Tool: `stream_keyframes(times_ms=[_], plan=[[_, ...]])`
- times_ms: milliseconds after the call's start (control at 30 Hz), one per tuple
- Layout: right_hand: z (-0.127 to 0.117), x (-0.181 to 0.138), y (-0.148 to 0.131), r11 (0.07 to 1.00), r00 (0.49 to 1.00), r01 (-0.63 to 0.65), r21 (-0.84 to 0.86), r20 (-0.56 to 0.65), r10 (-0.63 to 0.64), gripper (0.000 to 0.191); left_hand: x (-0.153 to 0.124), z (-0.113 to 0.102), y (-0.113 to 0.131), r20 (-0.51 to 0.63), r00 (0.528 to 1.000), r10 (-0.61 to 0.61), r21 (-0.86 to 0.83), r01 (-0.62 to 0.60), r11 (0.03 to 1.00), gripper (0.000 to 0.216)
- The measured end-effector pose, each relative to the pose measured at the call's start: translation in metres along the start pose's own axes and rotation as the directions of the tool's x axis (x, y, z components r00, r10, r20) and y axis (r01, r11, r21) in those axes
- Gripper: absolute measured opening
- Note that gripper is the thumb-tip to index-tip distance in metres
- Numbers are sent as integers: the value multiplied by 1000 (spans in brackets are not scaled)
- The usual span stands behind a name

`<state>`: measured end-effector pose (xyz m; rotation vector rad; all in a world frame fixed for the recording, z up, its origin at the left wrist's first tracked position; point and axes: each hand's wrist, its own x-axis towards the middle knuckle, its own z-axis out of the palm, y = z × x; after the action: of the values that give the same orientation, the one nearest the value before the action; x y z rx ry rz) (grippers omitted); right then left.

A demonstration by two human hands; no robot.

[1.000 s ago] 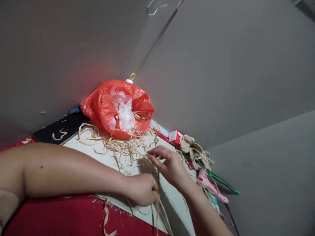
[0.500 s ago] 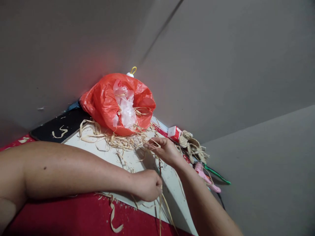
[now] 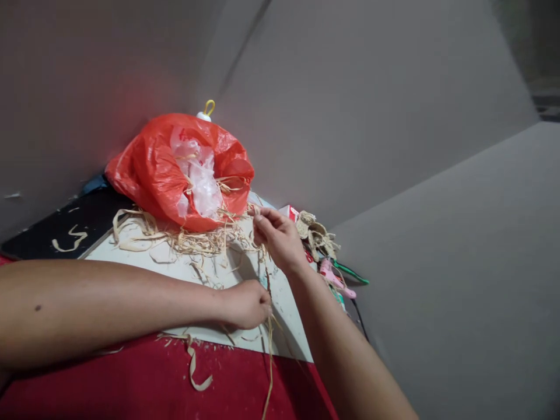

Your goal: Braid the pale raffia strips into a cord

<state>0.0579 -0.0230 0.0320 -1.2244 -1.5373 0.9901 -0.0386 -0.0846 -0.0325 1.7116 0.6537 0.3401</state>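
Observation:
My left hand [image 3: 245, 304] is closed in a fist around dry raffia strands [image 3: 270, 367], whose long ends hang down over the red cloth. Farther up, my right hand [image 3: 280, 238] pinches a raffia strand between thumb and fingers, beside the opening of the bag. A thin twisted length [image 3: 268, 279] runs between the two hands. The orange plastic bag [image 3: 149, 169] lies open against the wall, with crumpled clear plastic [image 3: 203, 181] and more raffia inside. Loose raffia [image 3: 196, 240] is heaped in front of it on the white board [image 3: 184, 286].
Right of the board lie a pink glue gun [image 3: 336, 280], a green-handled tool [image 3: 352, 272], woven fibre pieces [image 3: 312, 230] and a red-and-white box [image 3: 289, 212]. A black panel [image 3: 44, 230] is at left. Red cloth [image 3: 144, 385] spreads in front; grey walls [image 3: 350, 116] rise behind.
The view has swung right, shifting everything leftward in the picture. My right hand has moved up and away from my left fist, closer to the bag's opening. The left fist keeps its hold.

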Motion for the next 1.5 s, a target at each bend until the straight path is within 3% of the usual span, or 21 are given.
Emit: stream_keyframes(times_ms=[100, 200, 300, 400, 467, 600, 767, 900, 1000, 1133, 1333, 1500], plan=[[-13, -7, -6, 1000, 988, 30, 8, -152, -28, 24, 1, 0, -1, 15, 1000, 16, -23, -15, 1000, 18], [-27, -23, -10, 998, 973, -11, 55, -230, 23, 25, 1, 1, -2, -8, 1000, 26, -27, -26, 999, 17], [-40, -52, -7, 981, 967, -119, 155, -204, 150, 26, -1, 1, -1, -31, 999, 21, -21, -22, 1000, 16], [-52, -86, 5, 937, 954, -254, 239, -98, 284, 30, -3, -1, 2, -25, 999, 23, -22, -23, 999, 16], [-59, -106, 14, 929, 949, -289, 233, -57, 309, 28, -4, -2, 5, -6, 999, 39, -20, -39, 999, 16], [-69, -130, 25, 962, 965, -256, 92, -32, 260, 23, -5, -4, 9, 17, 1000, 5, 0, -5, 1000, 20], [-75, -135, 35, 949, 952, -294, 114, -49, 301, 25, -3, -2, 7, 12, 1000, -11, -11, 11, 1000, 27], [-77, -139, 43, 976, 970, -210, 50, -113, 215, 19, -5, 0, 7, -11, 999, -40, -39, 39, 998, 29], [-77, -145, 40, 986, 981, -157, -49, -124, 150, 16, -7, 0, 11, -27, 998, -53, -80, 51, 996, 28], [-74, -151, 26, 976, 983, -181, -122, -53, 176, 17, -7, 0, 15, -20, 998, -55, -158, 51, 986, 25], [-65, -152, 19, 974, 999, -20, -227, 39, 30, 11, -7, 0, 15, -19, 1000, -25, -174, 22, 985, 25], [-60, -154, 19, 941, 998, -41, -336, 31, 54, 12, -8, 0, 18, -23, 999, -47, -178, 42, 983, 24]])
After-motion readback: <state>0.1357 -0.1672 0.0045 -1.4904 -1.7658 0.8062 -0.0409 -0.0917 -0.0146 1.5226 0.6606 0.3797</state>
